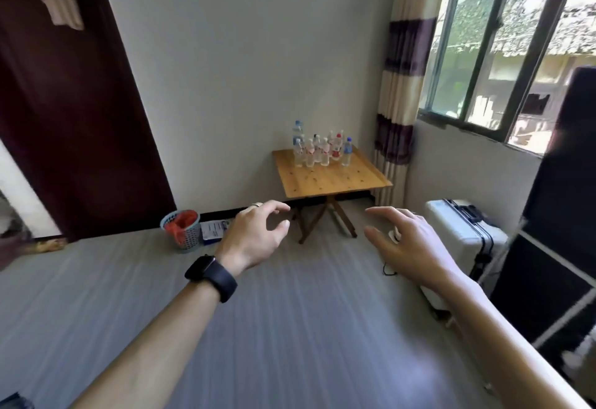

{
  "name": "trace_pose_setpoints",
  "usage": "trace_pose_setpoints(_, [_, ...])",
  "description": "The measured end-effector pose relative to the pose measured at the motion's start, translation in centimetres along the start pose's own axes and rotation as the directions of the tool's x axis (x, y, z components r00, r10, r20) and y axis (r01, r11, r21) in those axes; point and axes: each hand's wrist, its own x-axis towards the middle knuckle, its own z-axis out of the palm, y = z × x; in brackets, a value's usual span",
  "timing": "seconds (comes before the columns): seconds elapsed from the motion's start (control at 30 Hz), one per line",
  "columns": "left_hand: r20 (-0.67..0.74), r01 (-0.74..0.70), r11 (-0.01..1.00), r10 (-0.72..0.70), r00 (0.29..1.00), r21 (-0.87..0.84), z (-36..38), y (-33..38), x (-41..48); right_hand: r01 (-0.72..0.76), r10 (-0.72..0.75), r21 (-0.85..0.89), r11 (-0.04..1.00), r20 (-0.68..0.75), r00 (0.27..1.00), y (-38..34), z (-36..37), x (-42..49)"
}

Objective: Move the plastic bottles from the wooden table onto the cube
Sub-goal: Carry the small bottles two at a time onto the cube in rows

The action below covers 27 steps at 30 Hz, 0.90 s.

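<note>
In the head view, both bare arms reach forward over a grey floor [290, 328], well short of the table. The left hand [254, 237] comes in from 7 o'clock, fingers curled loosely with thumb and forefinger apart, holding nothing; a ring [257, 205] sits on 1 finger and a dark watch [211, 276] wraps the wrist. The right hand [409, 241] comes in from 5 o'clock, fingers spread and slightly bent, palm turned toward the left hand, also empty. Between and beyond the 2 hands, toward 12 o'clock, stands the wooden table [332, 179] on crossed folding legs, set against the white wall [242, 70]. The plastic bottles [319, 149] stand upright in a tight cluster at the far edge of its top, near the wall; most are clear with red labels, 1 at the cluster's 3 o'clock side has a blue label and cap, and a taller 1 rises at the back toward 10 o'clock. Their exact count is hard to tell. At 9 o'clock from the table, on the floor by the wall, sits a mesh basket [183, 231] with red material inside, and a white packet [214, 229] lies just beside it. At 3 o'clock a white suitcase [464, 231] lies near a dark frame [554, 263]. A striped curtain [400, 102] hangs beside the window [503, 54] at 1 o'clock, and a dark door [64, 118] fills 10 o'clock.
</note>
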Motion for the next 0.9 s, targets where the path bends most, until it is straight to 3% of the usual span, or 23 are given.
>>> trace_pose_setpoints(0.23, [-0.022, 0.1, 0.994, -0.101, 0.995, -0.044, 4.1, -5.6, 13.1, 0.038, -0.038, 0.021, 0.999, 0.033, 0.999, 4.4, 5.6, 13.6])
trace_pose_setpoints(0.43, [0.048, 0.173, 0.978, -0.169, 0.984, -0.115, 10.6, -11.7, 24.6, 0.035, -0.03, -0.041, 0.999, 0.117, 0.993, 9.2, 11.5, 25.8])
trace_pose_setpoints(0.9, [0.238, 0.236, 0.963, -0.201, 0.95, -0.129, 23.4, -19.7, 54.2, -0.185, 0.182, 0.002, 0.983, 0.15, 0.972, 23.0, 20.5, 49.4])
